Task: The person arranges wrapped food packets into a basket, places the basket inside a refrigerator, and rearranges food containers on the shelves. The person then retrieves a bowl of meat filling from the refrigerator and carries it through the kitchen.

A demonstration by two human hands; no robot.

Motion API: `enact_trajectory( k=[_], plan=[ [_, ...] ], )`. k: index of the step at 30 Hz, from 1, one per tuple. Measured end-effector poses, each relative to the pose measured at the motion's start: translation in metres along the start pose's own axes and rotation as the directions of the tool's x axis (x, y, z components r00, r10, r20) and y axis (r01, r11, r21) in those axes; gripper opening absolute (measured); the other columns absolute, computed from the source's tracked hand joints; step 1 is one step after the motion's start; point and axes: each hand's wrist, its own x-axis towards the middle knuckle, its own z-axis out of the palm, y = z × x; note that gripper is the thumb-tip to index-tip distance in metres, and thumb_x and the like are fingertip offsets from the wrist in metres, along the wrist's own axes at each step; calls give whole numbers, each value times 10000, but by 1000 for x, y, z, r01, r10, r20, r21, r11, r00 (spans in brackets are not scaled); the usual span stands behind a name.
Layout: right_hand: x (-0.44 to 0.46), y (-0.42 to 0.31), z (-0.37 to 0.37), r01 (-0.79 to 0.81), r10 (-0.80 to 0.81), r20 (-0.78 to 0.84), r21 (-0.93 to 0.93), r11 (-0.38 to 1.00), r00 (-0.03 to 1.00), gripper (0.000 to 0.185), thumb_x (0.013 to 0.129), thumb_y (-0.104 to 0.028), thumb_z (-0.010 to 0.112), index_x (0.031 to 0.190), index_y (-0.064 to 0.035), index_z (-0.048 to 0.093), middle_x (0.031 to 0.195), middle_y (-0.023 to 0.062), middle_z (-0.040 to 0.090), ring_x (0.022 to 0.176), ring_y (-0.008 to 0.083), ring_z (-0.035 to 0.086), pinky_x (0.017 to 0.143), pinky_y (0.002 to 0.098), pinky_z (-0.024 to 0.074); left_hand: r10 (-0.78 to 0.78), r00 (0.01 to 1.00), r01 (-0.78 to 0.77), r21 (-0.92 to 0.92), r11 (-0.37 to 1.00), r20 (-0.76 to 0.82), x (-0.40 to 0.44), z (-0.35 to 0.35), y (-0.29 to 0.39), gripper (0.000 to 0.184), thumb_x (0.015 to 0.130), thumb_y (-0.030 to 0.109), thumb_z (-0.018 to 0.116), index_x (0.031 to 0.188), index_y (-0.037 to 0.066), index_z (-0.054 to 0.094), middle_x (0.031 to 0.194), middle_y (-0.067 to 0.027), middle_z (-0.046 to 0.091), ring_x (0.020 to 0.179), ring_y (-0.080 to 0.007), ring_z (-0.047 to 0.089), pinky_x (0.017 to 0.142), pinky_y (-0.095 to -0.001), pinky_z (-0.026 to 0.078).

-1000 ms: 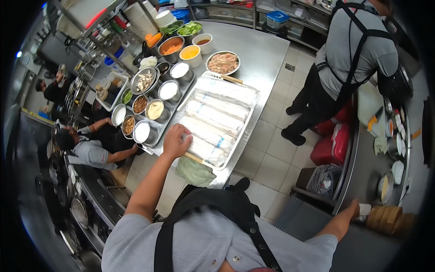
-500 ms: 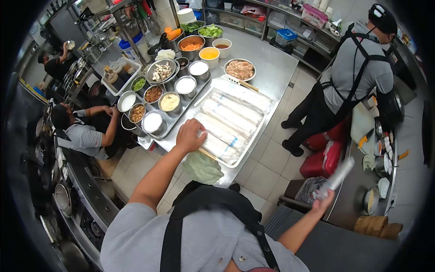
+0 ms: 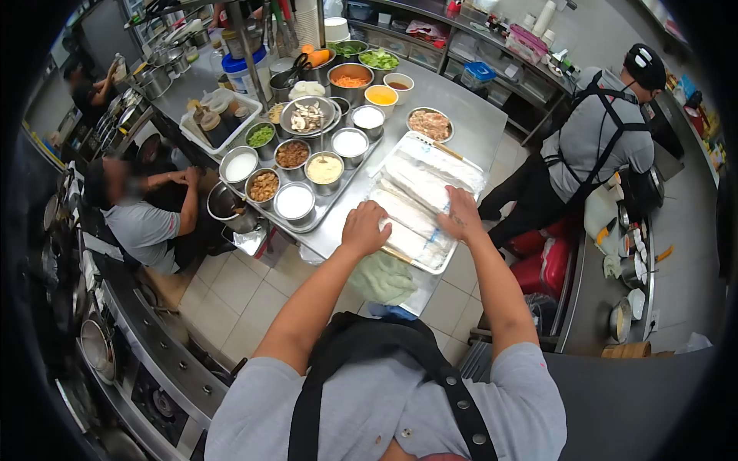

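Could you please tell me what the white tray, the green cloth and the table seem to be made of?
White tray: probably smooth plastic, judging by its even, pale rim. Green cloth: matte fabric, from its loose folds; fibre unclear. Table: metal, probably stainless steel, from its grey sheen.

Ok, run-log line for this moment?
wrapped rolls: in tray | left hand: at tray's left side | right hand: at tray's right side | green cloth: by tray
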Motion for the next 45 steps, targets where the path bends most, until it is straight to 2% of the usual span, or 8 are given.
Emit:
enact_trajectory(
  k=[6, 9, 14, 26, 30, 33, 37, 45],
  plan=[
    [1, -17, 13, -152, 140, -86, -169, 974, 986, 754, 715, -309, 680, 1362, -30, 411, 1425, 225, 328, 1338, 389, 294, 1086, 490, 250, 58, 998, -59, -10, 998, -31, -6, -2, -7, 207, 762, 225, 666, 919, 104, 609, 967, -54, 549, 994, -253, 529, 842, -400, 403],
    [6, -27, 21, -5, -27, -200, -162, 987, 979, 752, 760, -376, 685, 1373, -40, 408, 1442, 227, 314, 1351, 385, 282, 1083, 491, 254, 22, 1000, -22, -3, 1000, -3, -5, -5, -2, 212, 760, 220, 666, 930, 110, 603, 967, -56, 547, 1002, -252, 528, 851, -398, 399],
    [34, -7, 35, 88, -132, -184, -230, 969, 974, 593, 843, -338, 638, 1367, -133, 451, 1298, 133, 473, 1241, 293, 404, 1018, 443, 319, 21, 1000, -21, 14, 1000, -5, -3, -4, -1, 229, 754, 225, 674, 938, 105, 609, 976, -55, 551, 999, -246, 525, 850, -395, 397],
    [69, 29, 14, 141, -164, -192, -129, 982, 968, 610, 767, -363, 723, 1292, -115, 537, 1197, 117, 503, 1112, 284, 457, 929, 401, 354, -106, 993, 100, 101, 990, 59, 14, -5, 23, 226, 750, 221, 684, 941, 116, 623, 1010, -46, 576, 1031, -241, 534, 864, -373, 387],
    [88, 35, -26, 96, -101, 91, 57, 994, 991, 806, 655, -481, 797, 1280, -56, 518, 1227, 143, 497, 1121, 310, 462, 932, 422, 368, -94, 995, 92, 99, 991, 24, 14, -2, 23, 254, 747, 237, 703, 960, 128, 619, 1031, -46, 581, 1047, -246, 535, 864, -368, 383],
    [118, 56, -25, 288, -264, -175, 126, 949, 948, 862, 658, -495, 794, 1307, -24, 477, 1286, 171, 475, 1190, 343, 440, 997, 448, 344, -131, 990, 125, 102, 987, 49, 19, -5, 29, 259, 748, 246, 711, 962, 133, 621, 1037, -45, 581, 1048, -251, 535, 871, -365, 380],
    [133, 53, -18, 265, -259, 171, -14, 964, 951, 1036, 686, -634, 708, 1432, -25, 326, 1472, 238, 264, 1382, 385, 232, 1100, 510, 228, -204, 977, 196, 109, 975, 68, 21, -3, 31, 279, 743, 248, 720, 975, 125, 625, 1080, -64, 581, 1071, -271, 528, 885, -376, 379],
    [138, 58, -3, 296, -283, 188, -42, 954, 940, 1076, 696, -663, 679, 1465, -33, 267, 1520, 262, 156, 1414, 395, 159, 1109, 548, 183, -223, 974, 219, 113, 969, 30, 16, 1, 37, 290, 770, 181, 710, 1018, 80, 598, 1120, -103, 554, 1088, -296, 520, 942, -388, 395]
  ],
)
